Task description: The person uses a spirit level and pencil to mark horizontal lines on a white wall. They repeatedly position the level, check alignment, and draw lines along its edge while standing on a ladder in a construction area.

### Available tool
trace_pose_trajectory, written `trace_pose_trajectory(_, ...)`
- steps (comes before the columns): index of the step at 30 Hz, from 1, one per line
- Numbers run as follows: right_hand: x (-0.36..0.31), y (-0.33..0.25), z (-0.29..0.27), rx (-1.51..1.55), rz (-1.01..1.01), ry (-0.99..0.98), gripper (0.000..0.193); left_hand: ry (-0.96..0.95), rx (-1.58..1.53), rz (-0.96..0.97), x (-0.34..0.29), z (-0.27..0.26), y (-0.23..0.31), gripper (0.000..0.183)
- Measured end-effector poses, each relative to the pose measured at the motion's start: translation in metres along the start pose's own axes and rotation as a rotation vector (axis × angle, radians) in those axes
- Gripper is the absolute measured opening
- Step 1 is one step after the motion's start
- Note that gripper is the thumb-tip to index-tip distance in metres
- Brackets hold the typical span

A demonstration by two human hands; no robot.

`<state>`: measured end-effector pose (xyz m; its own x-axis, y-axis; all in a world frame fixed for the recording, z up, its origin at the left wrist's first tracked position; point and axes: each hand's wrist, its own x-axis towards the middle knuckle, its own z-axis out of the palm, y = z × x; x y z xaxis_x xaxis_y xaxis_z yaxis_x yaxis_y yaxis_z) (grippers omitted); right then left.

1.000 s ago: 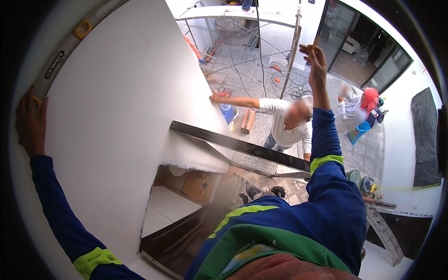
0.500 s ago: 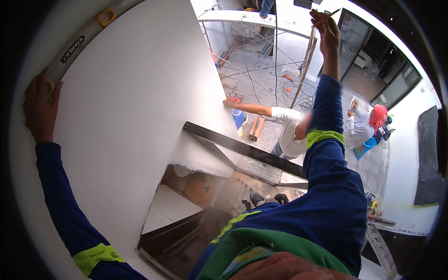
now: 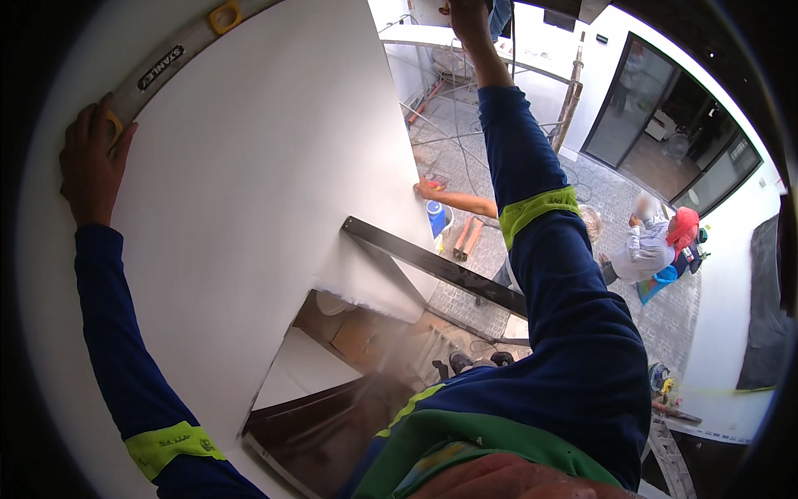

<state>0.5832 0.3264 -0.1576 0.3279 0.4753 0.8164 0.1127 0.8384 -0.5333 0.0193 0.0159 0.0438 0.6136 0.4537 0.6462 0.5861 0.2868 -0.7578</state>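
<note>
Head view: our right hand (image 3: 470, 22), openness and hold too cropped to tell, swings nearer the wall (image 3: 249, 166), leaving our half-curled left hand (image 3: 90, 162) alone gripping the level (image 3: 160, 68).

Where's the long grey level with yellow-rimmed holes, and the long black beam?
Long grey level (image 3: 161, 68), head view: its side between the holes.
Long black beam (image 3: 432, 263), head view: middle of its broad face.

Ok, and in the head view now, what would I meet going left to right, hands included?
Left hand → spirit level → right hand, cut off by the picture's upper edge → co-worker in red headwear → dark hanging sheet.
</note>
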Motion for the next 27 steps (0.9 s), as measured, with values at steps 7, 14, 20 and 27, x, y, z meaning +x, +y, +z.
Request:
trace_pose_trajectory(7,0.017,-0.058,-0.141,-0.221,-0.256,0.559,0.026,0.003,-0.009,0.006,0.0,0.004,-0.001,0.057)
trace_pose_trajectory(14,0.017,-0.068,-0.156,-0.302,-0.348,0.493,0.019,0.005,-0.04,-0.007,-0.001,0.006,-0.002,0.057)
trace_pose_trajectory(20,0.017,-0.023,-0.049,-0.625,0.04,0.307,0.036,0.012,0.012,0.005,-0.001,0.008,-0.003,0.057)
trace_pose_trajectory(27,-0.057,-0.059,0.101,-0.202,-0.135,-0.121,0.018,0.0,-0.027,0.041,-0.007,0.035,-0.02,0.054)
